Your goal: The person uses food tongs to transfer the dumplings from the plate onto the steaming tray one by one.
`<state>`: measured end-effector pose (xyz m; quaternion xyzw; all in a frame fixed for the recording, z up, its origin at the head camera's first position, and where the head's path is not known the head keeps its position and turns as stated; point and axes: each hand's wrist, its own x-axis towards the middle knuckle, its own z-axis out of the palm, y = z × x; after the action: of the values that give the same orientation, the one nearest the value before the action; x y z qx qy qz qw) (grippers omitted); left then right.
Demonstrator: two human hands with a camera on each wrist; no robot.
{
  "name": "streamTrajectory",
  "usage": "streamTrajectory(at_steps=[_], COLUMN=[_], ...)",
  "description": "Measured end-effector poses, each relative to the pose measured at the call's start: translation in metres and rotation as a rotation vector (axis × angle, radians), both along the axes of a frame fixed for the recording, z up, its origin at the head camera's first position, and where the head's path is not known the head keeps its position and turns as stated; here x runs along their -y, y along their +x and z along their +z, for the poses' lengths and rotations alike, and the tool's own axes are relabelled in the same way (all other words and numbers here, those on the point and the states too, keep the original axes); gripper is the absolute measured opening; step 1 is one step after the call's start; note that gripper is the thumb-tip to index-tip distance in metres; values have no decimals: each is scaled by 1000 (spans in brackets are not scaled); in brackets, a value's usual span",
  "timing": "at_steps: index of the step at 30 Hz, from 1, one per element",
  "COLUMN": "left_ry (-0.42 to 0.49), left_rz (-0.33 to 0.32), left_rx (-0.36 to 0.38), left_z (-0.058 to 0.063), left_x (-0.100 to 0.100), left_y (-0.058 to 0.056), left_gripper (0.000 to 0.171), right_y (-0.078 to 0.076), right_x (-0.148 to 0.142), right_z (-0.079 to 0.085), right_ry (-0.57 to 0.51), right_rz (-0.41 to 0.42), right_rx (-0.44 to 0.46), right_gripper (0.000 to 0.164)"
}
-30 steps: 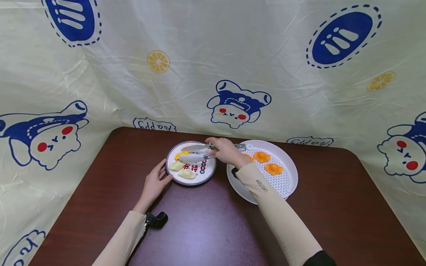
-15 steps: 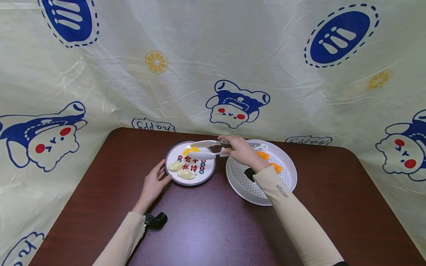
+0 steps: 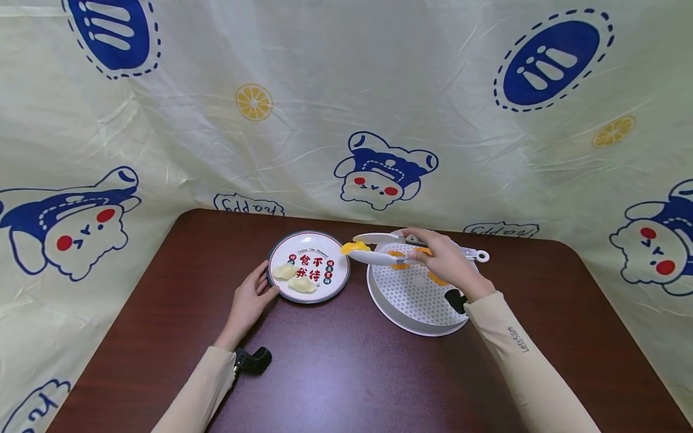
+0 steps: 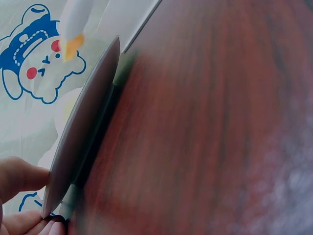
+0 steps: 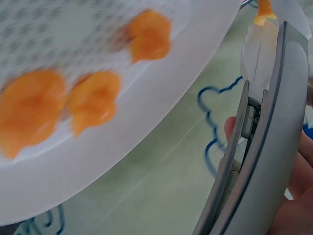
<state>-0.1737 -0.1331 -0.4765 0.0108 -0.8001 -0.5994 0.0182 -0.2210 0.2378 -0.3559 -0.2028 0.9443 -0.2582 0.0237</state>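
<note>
Left hand (image 3: 250, 304) pinches the round, blue-rimmed white plate (image 3: 340, 258), likely steadying it; right hand (image 3: 448, 263) squeezes grey-and-white tongs (image 3: 375, 258), securing a yellow dumpling (image 3: 354, 247).

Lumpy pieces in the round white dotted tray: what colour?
The three lumpy pieces in the tray are orange; best seen in the right wrist view.

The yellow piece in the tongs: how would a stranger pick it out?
On the brown table, find the gap between the printed plate and the white tray. The right hand holds tongs whose tips grip the yellow piece there. Orange neighbours lie in the tray, pale ones on the plate; only this one is held up.
</note>
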Motion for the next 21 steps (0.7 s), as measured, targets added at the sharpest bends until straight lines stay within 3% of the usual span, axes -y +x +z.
streamTrajectory(at_steps=[8, 15, 21], left_ry=[-9, -5, -3], left_rz=[9, 2, 2], left_rx=[4, 6, 6], left_z=[1, 2, 2], left_x=[0, 0, -1], left_y=[0, 1, 1], left_gripper=[64, 63, 64], right_y=[18, 34, 45], right_x=[-42, -70, -87], right_z=[2, -3, -10], right_ry=[-7, 13, 39], right_rz=[-89, -90, -112], right_rx=[51, -21, -4], right_gripper=[46, 44, 46])
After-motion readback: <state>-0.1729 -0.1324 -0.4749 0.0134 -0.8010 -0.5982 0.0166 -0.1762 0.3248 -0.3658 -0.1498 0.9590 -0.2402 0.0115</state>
